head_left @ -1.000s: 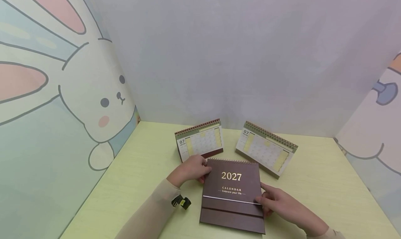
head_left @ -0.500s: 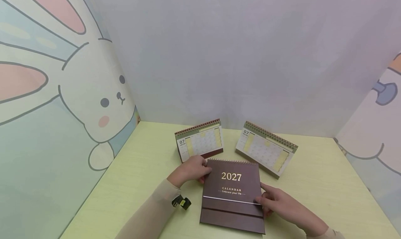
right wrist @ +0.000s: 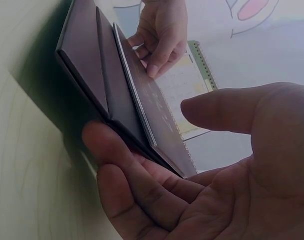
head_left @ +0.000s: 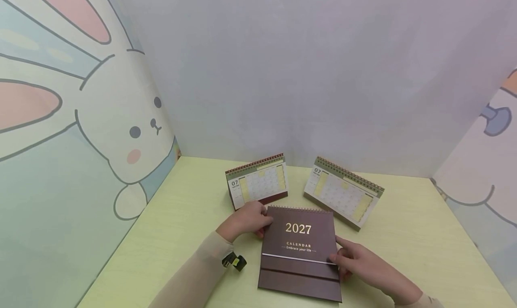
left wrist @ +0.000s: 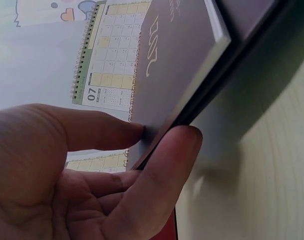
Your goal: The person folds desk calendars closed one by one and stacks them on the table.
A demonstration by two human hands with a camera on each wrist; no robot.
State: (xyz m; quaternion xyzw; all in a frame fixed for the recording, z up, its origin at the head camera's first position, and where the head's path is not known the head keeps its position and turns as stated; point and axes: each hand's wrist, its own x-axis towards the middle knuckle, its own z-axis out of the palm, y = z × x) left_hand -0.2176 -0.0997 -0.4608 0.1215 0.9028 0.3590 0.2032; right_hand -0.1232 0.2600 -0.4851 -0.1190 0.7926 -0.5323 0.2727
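I had three calendars before me: one brown calendar (head_left: 300, 240) between my two hands, toward the near side of the bench (head_left: 194, 204), and two with their pages showing near its far edge, the left standing calendar (head_left: 260, 182) and the right standing calendar (head_left: 343, 191).

My left hand (head_left: 248, 218) pinched the brown calendar's left side just below the spiral, thumb on the front. My right hand (head_left: 357, 259) had its fingers curled under the right side, lower down, thumb over the front; I couldn't tell whether that thumb touched.

From the head view the front was plain to see; only the wrist views showed the thickness of the page block (left wrist: 204, 69) and the shadowed gap between cover and bench.

Gold print read "2027", "CALENDAR" and "Embrace your life". Each of the other two read "07", the smaller print too fine to make out.
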